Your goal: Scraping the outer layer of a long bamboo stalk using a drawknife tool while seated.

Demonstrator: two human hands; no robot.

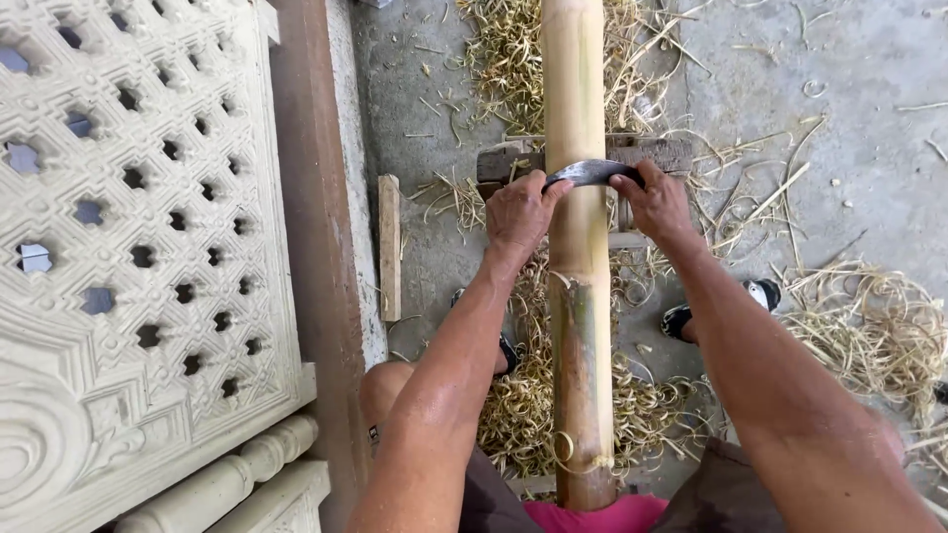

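Note:
A thick bamboo pole (577,99) runs from my lap straight away from me, resting on a dark wooden block (660,154). Its far part is scraped pale yellow; the near part (581,395) keeps greenish skin. A curved metal blade (591,174) lies across the pole. My left hand (517,212) grips the blade's left end. My right hand (658,202) grips its right end. Both arms stretch forward on either side of the pole.
Curly bamboo shavings (869,326) litter the concrete floor around the pole. A pierced, carved stone panel (138,247) stands at the left beside a reddish beam (314,217). A small wooden slat (390,247) lies nearby. My sandalled foot (691,316) rests at the right.

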